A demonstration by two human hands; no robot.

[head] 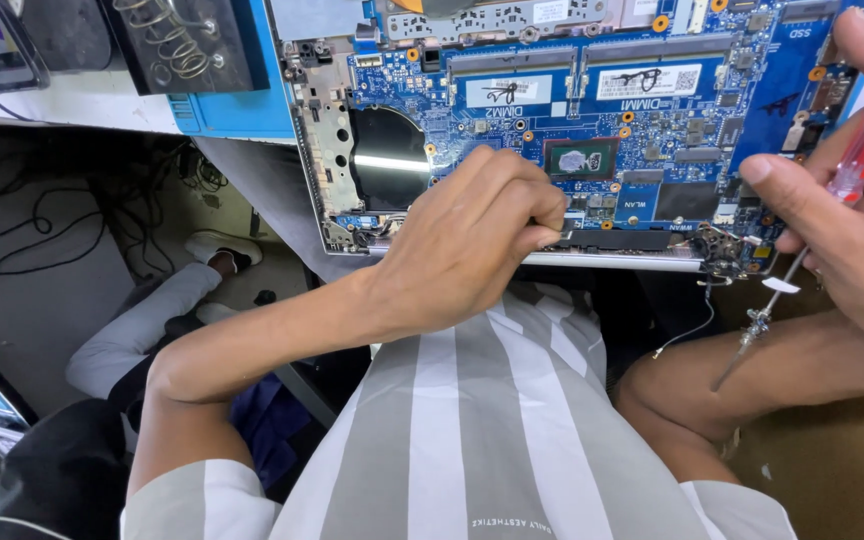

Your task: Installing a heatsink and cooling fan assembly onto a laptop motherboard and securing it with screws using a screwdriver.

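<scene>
Below your striped shirt [472,420], your left hand [467,245] pinches at the fragile blue circuit board's [642,110] near edge, your right hand [852,230] gripping a slim, stiff screwdriver [832,215].

Left hand [472,235] blocking the blue circuit board's [642,110] near edge, bare board beyond, screwdriver [832,200] crossing right corner

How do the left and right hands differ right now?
The left hand is curled knuckles-up, fingertips pinched at the near edge of the blue circuit board; the right hand grips a red-handled screwdriver. The left holds no visible tool. The left lies over the board; the right sits off its right corner. Both are bare.
</scene>
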